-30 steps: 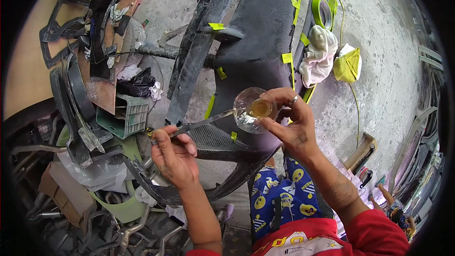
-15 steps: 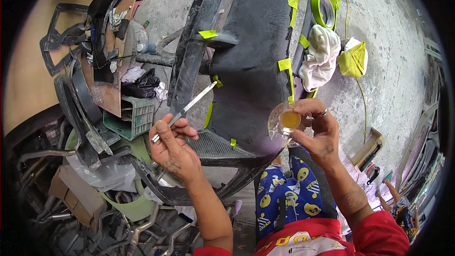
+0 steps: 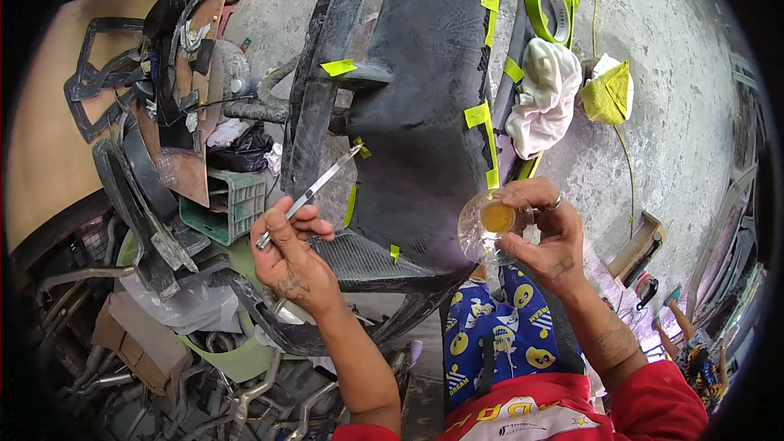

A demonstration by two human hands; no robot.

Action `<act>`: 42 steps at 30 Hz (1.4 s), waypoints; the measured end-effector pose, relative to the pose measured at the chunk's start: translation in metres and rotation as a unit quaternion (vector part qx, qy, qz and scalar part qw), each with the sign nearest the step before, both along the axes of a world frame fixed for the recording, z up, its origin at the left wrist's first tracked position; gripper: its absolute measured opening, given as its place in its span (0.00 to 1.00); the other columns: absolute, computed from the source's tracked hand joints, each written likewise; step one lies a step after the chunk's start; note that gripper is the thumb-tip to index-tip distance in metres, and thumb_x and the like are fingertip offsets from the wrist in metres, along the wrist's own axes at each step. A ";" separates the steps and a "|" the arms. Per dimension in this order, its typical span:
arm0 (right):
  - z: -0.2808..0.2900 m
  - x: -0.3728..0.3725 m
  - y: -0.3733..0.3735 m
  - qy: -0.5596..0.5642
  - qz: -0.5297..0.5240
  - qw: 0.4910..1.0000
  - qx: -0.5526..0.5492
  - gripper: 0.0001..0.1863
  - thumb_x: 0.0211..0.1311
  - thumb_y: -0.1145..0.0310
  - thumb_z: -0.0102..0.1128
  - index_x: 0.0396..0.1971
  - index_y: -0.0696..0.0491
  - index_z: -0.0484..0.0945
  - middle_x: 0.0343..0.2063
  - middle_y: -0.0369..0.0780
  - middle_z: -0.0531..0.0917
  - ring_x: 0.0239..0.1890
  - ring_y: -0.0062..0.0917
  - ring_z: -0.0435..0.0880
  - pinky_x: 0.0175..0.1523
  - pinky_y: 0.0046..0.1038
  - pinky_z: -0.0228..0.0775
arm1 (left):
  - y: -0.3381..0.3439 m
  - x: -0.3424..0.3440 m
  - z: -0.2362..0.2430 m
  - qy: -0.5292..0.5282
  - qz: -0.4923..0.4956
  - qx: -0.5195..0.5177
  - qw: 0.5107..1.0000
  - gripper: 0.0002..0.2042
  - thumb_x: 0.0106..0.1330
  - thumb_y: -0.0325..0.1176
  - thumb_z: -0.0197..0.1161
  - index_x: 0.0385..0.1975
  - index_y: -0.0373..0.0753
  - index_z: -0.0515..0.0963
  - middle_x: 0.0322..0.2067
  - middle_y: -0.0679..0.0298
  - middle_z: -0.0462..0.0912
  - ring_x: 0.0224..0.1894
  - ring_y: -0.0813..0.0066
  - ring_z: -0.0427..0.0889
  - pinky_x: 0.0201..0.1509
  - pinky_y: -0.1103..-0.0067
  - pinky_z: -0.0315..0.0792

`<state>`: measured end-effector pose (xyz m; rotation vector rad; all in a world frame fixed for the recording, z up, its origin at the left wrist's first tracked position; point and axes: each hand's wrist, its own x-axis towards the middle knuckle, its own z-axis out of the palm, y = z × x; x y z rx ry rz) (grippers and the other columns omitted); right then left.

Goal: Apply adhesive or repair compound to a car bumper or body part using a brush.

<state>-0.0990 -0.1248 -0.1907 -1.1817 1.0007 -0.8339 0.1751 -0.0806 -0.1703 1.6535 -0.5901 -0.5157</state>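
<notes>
My left hand (image 3: 296, 255) is closed round a slim silver cutter knife (image 3: 309, 193), its tip slanting up and away to the right. That tip appears beside a small yellow-green tape piece on a black carbon-fibre car panel (image 3: 425, 126); whether they touch, I cannot tell. Between thumb and fingers, my right hand (image 3: 549, 233) grips a clear plastic cup (image 3: 476, 238) by its side. Amber liquid (image 3: 496, 216) shows in its bottom. The cup is above the panel's near right corner. Strips of yellow-green tape (image 3: 479, 117) run along the panel's right edge.
Right of the panel lie a tape roll (image 3: 548, 12), a white cloth (image 3: 545, 98) and a yellow cloth (image 3: 608, 94). At left stand a green crate (image 3: 237, 208), a cardboard box (image 3: 139, 339) and metal pipes (image 3: 245, 400). Another person (image 3: 698, 359) is at lower right.
The view has shifted slightly, so the panel appears a little further left. Both hands keep their holds on the knife and cup. The cup looks turned slightly.
</notes>
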 end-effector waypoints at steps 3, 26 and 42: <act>-0.001 0.000 0.000 -0.003 0.000 1.000 -0.005 0.22 0.50 0.78 0.74 0.46 0.54 0.78 0.46 0.38 0.81 0.43 0.17 0.80 0.37 0.16 0.70 | 0.001 -0.002 -0.002 -0.012 0.000 0.004 1.000 0.16 0.76 0.41 0.54 0.42 0.29 0.75 0.28 0.56 0.82 0.20 0.77 0.79 0.21 0.84 0.72; -0.002 0.000 0.008 0.029 0.014 0.999 0.006 0.22 0.49 0.77 0.75 0.46 0.54 0.78 0.46 0.39 0.81 0.41 0.16 0.80 0.36 0.16 0.70 | 0.005 -0.004 -0.003 -0.044 -0.025 0.017 0.999 0.15 0.76 0.38 0.54 0.44 0.28 0.74 0.29 0.52 0.83 0.23 0.74 0.80 0.25 0.81 0.74; -0.003 0.003 0.009 0.017 0.003 1.000 0.015 0.20 0.50 0.77 0.74 0.44 0.54 0.78 0.46 0.39 0.81 0.41 0.15 0.80 0.38 0.16 0.72 | 0.005 -0.007 0.000 -0.042 -0.033 0.013 0.998 0.13 0.75 0.35 0.56 0.44 0.29 0.76 0.29 0.55 0.83 0.24 0.75 0.81 0.27 0.81 0.77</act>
